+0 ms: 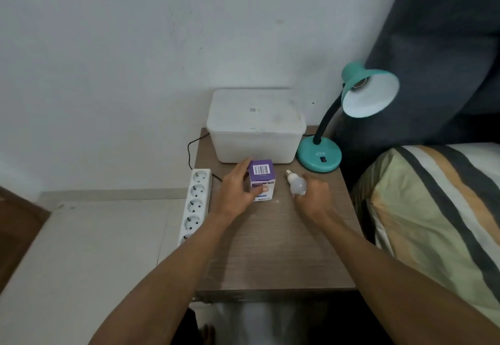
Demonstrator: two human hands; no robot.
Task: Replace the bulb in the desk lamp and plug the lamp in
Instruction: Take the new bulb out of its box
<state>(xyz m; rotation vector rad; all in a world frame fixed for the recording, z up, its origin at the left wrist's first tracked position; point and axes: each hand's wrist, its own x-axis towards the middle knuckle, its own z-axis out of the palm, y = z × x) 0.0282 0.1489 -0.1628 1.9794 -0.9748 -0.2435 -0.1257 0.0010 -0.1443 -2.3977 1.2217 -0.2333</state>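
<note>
A teal desk lamp (320, 155) stands at the back right of the wooden bedside table (276, 252). Its shade (370, 93) tilts toward me and the socket inside holds no bulb. My right hand (315, 195) grips a white bulb (296, 183) low over the table, with its screw base pointing toward the far left. My left hand (236, 190) holds a purple and white bulb box (262, 179) that stands on the table. A white power strip (195, 205) lies along the table's left edge with its sockets free.
A white lidded plastic box (255, 125) sits at the back of the table, against the wall. A black cord (190, 149) runs behind the table's left corner. A bed with a striped pillow (438, 223) adjoins the table on the right.
</note>
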